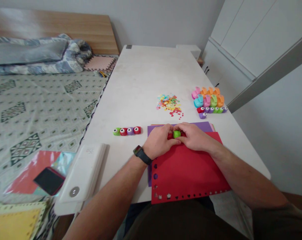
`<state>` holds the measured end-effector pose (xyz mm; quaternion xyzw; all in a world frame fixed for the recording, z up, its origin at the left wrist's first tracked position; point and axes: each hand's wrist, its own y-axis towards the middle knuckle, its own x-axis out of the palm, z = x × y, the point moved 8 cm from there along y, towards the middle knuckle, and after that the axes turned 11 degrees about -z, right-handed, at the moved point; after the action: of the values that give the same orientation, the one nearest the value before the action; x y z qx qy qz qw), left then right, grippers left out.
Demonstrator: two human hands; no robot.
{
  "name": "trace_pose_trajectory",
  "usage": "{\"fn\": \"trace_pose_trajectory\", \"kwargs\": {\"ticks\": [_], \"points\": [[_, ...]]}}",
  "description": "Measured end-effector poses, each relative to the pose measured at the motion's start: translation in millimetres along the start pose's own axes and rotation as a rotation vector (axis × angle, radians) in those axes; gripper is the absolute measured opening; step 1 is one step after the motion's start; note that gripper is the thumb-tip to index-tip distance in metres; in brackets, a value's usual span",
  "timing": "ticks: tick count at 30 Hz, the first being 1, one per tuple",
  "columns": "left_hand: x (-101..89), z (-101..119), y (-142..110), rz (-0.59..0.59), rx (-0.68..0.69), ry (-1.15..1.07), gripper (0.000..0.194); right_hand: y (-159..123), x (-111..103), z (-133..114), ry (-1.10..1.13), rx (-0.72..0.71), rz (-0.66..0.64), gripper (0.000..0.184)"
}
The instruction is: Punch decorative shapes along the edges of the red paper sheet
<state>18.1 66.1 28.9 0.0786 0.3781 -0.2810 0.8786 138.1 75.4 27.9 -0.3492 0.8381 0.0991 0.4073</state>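
Note:
A small green craft punch (176, 134) sits at the far edge of a red sheet of paper (190, 170). My left hand (162, 140) closes in on the punch from the left, its thumb below and fingers above. From the right, my right hand (194, 136) curls its fingers and thumb around the same punch. Shaped holes run along the red sheet's left and near edges. Beneath it lies a purple sheet (203, 126), with more coloured paper showing at its corner. The punch's underside and its exact grip on the paper are hidden.
Left of the paper stands a row of small punches (127, 131). Paper confetti (169, 104) lies beyond my hands. Larger lever punches (207, 97) and more small ones are grouped at the right. A white device (84, 173) occupies the table's left front; a phone (49, 180) lies beside it.

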Motion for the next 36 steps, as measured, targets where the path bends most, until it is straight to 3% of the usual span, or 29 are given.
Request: {"fn": "trace_pose_trajectory", "kwargs": {"ticks": [13, 19, 24, 36], "points": [[-6.4, -5.6, -2.5, -0.011, -0.004, -0.111, 0.061, -9.0, -14.9, 5.7, 0.154, -0.029, 0.083, 0.028], [-5.9, -8.2, -2.0, 0.000, -0.017, -0.093, 0.049, -12.3, -26.3, 30.4, 0.350, 0.046, 0.236, 0.031], [-5.7, -7.3, -1.3, -0.009, -0.028, -0.089, 0.043, -10.2, -23.6, 45.8, 0.496, 0.071, 0.281, 0.033], [-6.7, -7.6, -1.0, -0.004, -0.031, -0.110, 0.035, -10.0, -22.8, 47.5, 0.785, 0.084, 0.344, 0.033]]}}
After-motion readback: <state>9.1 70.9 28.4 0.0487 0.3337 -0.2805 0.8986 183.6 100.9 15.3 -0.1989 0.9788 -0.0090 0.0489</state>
